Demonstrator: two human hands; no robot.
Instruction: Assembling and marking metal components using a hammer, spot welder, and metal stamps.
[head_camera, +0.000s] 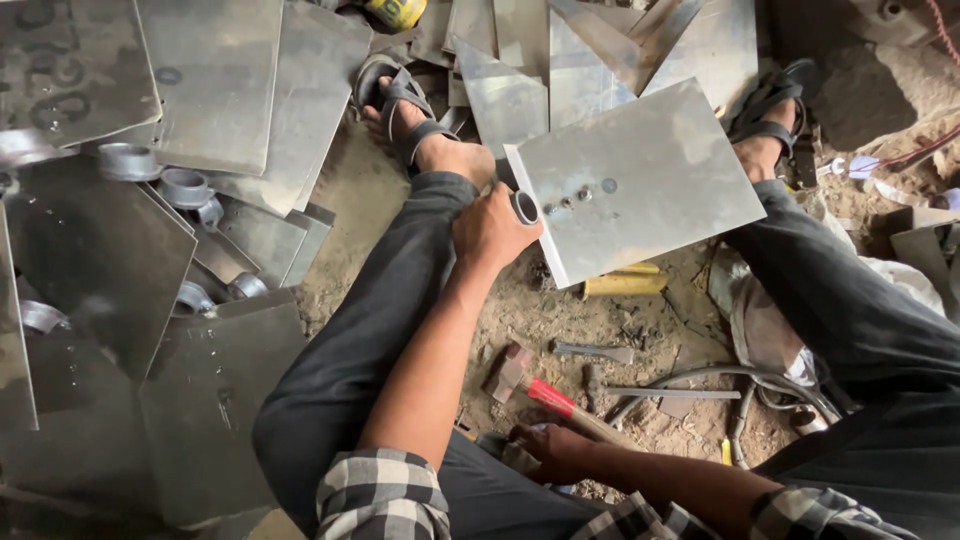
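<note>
Left hand (492, 228) is gripping a metal sheet (640, 180) over the knees, right hand (553, 450) is closing round a hammer (545, 395) on the ground; one-handed hold is risking sheet slipping.

sheet: rectangular grey metal plate (640, 180), dull shine, tilted, raised off the dirt, held at its 9 o'clock edge
collar: short metal ring (525, 207) at that edge
hammer: red-necked wooden handle (560, 405), head at 10 o'clock, on the ground

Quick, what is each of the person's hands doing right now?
Left hand: closed, gripping the metal sheet at its short metal ring.
Right hand: closed around the hammer handle, low by the ground.
</note>
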